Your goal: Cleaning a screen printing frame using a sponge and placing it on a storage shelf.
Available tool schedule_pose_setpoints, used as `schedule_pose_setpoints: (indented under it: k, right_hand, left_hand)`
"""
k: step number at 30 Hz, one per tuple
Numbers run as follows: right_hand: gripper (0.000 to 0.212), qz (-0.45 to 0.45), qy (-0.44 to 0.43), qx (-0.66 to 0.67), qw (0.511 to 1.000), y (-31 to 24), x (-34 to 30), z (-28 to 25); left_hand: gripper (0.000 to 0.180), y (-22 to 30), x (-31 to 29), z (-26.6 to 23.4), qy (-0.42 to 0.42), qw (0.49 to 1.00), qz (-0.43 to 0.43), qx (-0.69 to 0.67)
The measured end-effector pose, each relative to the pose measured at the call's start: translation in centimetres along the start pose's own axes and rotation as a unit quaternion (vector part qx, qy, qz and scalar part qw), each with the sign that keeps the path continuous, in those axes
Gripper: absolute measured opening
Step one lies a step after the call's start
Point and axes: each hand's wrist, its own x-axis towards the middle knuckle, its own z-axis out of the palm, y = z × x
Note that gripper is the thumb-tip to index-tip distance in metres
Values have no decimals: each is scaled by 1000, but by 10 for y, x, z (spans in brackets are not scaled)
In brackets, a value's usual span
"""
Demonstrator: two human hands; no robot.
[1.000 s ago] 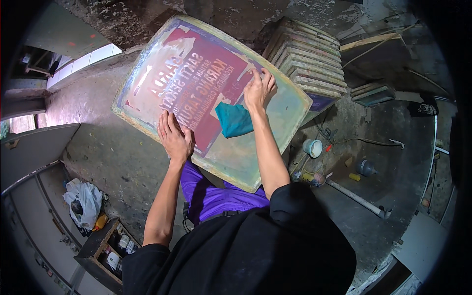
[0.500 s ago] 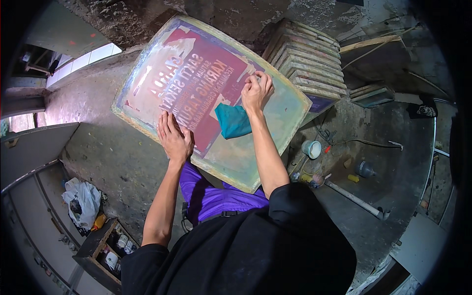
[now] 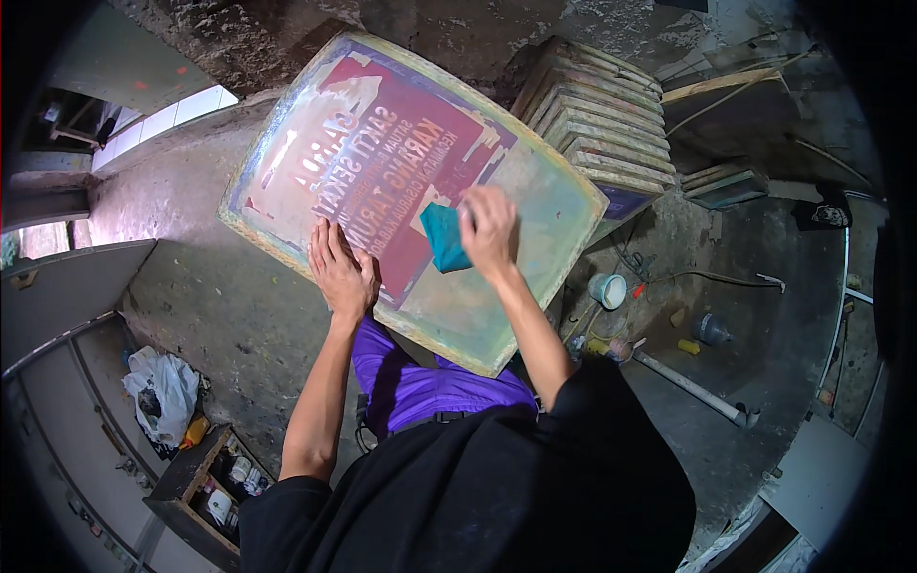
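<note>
A wide screen-printing frame (image 3: 559, 246) lies tilted in front of me, its mesh bearing a patchy maroon stencil layer (image 3: 406, 124) with pale mirrored lettering. Along the near left edge my left hand (image 3: 341, 272) rests with its fingers stretched flat on the surface. On the mesh right of the middle lies a folded teal cloth (image 3: 443, 239). My right hand (image 3: 491, 227) is at the cloth's right side, fingers bent and smeared by motion. Whether it grips the cloth cannot be made out. Pale bare patches break up the maroon layer at its upper and right parts.
Several similar frames (image 3: 611, 143) stand stacked at the far right. A white bucket (image 3: 607, 290), a hose (image 3: 721, 277) and a pipe (image 3: 688, 387) lie on the right. To the left are a white plastic bag (image 3: 164, 387) and an open wooden box (image 3: 205, 487).
My right hand has moved nearer, from the far right edge of the maroon layer down to the teal cloth's right side. My left hand, the cloth and the frame look nearly unmoved.
</note>
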Motion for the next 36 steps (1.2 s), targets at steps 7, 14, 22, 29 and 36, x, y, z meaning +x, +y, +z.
schedule_pose_setpoints:
  k: [7,14,22,29,36]
  right_hand:
    - [52,-210,-276,51,936,-12,-44,-4]
    - [63,-67,-89,-121,986,78,78,32]
    - [60,-216,-258,46,941,28,22,31]
    - [63,-178,-204,-88,959,4,25,54]
    - [62,-274,-247,37,929,-8,-10,44]
  left_hand:
    - [62,2,-2,-1,-9,1000,-3,-6]
    - [63,4,1,0,-10,1000,10,-5]
    - [65,-5,-3,5,-24,1000,0,10]
    - [65,-1,-2,6,-3,1000,8,1]
    - [64,-7,-4,12,-6,1000,-5,-14]
